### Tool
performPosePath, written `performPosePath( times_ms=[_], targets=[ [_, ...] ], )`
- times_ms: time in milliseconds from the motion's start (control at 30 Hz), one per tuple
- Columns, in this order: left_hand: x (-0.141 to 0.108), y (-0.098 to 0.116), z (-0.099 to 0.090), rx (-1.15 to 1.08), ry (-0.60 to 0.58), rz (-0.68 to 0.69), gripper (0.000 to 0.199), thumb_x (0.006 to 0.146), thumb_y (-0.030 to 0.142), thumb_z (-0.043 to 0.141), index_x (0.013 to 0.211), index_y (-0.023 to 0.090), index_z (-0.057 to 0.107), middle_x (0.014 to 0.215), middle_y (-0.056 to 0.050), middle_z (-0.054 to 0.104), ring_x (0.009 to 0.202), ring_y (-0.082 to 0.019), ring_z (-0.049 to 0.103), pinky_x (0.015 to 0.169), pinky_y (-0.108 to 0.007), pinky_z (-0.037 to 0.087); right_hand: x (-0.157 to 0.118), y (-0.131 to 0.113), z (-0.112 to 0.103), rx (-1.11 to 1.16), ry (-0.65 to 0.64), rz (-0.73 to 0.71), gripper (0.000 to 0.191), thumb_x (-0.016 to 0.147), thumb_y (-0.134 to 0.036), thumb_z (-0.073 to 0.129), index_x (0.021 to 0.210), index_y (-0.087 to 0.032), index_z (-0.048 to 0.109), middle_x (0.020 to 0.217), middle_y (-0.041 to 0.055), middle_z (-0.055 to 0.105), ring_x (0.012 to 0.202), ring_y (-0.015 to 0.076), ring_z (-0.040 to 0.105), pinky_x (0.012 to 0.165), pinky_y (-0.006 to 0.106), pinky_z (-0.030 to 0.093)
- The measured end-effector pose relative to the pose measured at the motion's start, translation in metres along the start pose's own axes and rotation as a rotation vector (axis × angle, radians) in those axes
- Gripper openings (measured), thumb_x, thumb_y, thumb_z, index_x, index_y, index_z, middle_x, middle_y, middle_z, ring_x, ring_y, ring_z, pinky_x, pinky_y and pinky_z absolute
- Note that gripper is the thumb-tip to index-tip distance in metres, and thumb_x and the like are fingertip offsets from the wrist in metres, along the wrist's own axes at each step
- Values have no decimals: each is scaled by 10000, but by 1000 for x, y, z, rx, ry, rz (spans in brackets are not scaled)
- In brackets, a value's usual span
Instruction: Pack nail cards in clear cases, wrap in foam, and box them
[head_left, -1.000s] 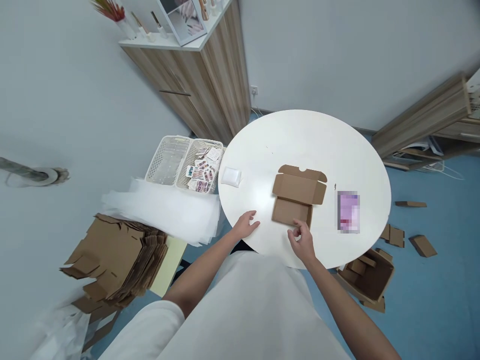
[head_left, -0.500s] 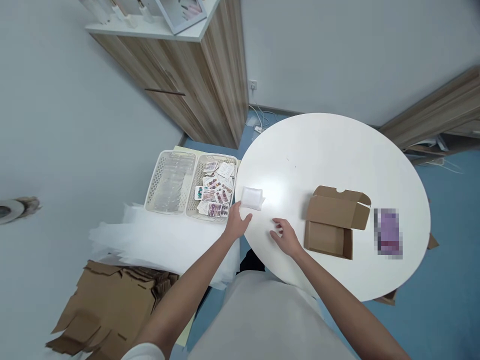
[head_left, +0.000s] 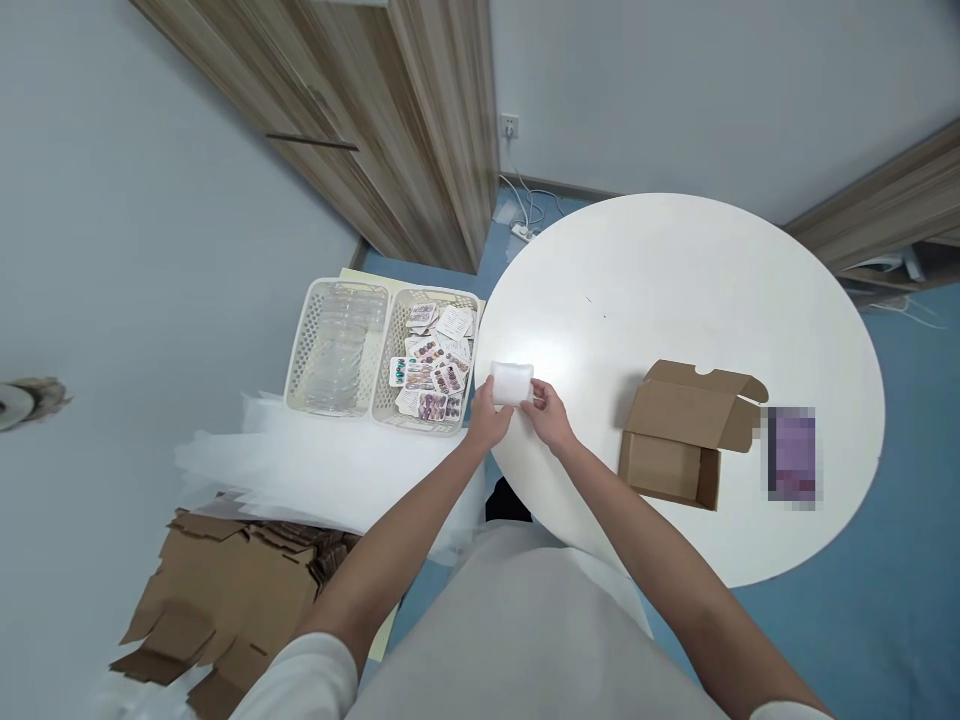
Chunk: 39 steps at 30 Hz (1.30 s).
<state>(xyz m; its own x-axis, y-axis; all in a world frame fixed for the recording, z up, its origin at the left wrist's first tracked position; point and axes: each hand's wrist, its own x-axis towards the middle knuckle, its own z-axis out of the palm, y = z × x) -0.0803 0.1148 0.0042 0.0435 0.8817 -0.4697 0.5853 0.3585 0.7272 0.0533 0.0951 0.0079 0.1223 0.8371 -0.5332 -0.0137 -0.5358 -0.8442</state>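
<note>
A small white foam-wrapped packet (head_left: 513, 381) is at the left edge of the round white table (head_left: 675, 270). My left hand (head_left: 489, 415) grips its left side, the thumb along the lower edge. On its right side my right hand (head_left: 549, 412) closes its fingers on the corner. What is inside the wrapping is hidden. To the right of my hands, an open brown cardboard box (head_left: 671, 468) stands on the table with its lid folded back.
Left of the table stand a white basket of clear plastic cases (head_left: 337, 350) and a basket of nail-set cards (head_left: 427, 375). White foam sheets (head_left: 322, 465) and flattened cardboard boxes (head_left: 225, 590) lie below them. A blurred purple item (head_left: 795, 455) is at the table's right.
Both hands have moved in to the packet, and the right hand has come left and up. They now hold it from both sides. The camera view has shifted slightly.
</note>
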Motion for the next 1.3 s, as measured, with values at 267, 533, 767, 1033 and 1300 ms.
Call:
performPosePath(
  times_ms=[267, 533, 767, 1033, 1300],
  targets=[
    [-38, 9, 18, -274, 99, 79, 437, 775, 263, 479, 1200, 161, 474, 1163, -104, 539, 994, -196, 532, 842, -344, 456, -31, 9, -41, -62, 66, -31, 380, 667, -296, 543, 1037, -225, 493, 1057, 51, 567, 762, 147, 585, 700, 307, 484],
    [-97, 46, 80, -296, 40, 245, 354, 736, 279, 568, 1076, 184, 550, 1009, -74, 616, 826, -157, 598, 739, -316, 510, -99, 20, -131, -60, 110, -199, 367, 656, -303, 565, 1003, -203, 502, 1030, 61, 569, 722, 145, 594, 693, 322, 495],
    [-118, 84, 148, -150, -43, 311, 307, 739, 207, 546, 1046, 188, 560, 1061, -72, 573, 766, -132, 602, 718, -286, 508, -130, 41, -208, -225, 221, -242, 317, 683, -291, 526, 984, -210, 468, 993, 55, 563, 690, 150, 594, 658, 325, 485],
    [-125, 92, 176, 110, -193, 345, 271, 740, 193, 502, 1005, 188, 563, 969, -49, 568, 757, -144, 588, 739, -291, 467, -124, 69, -240, -525, 154, -252, 197, 716, -233, 437, 895, -207, 513, 937, 40, 539, 711, 147, 535, 710, 325, 441],
    [-127, 97, 183, 324, -259, 367, 151, 719, 204, 504, 862, 177, 545, 855, -53, 571, 814, -201, 562, 724, -314, 451, -117, 77, -242, -708, 119, -257, 288, 710, -176, 453, 991, -200, 510, 972, 58, 527, 803, 165, 536, 738, 313, 425]
  ],
)
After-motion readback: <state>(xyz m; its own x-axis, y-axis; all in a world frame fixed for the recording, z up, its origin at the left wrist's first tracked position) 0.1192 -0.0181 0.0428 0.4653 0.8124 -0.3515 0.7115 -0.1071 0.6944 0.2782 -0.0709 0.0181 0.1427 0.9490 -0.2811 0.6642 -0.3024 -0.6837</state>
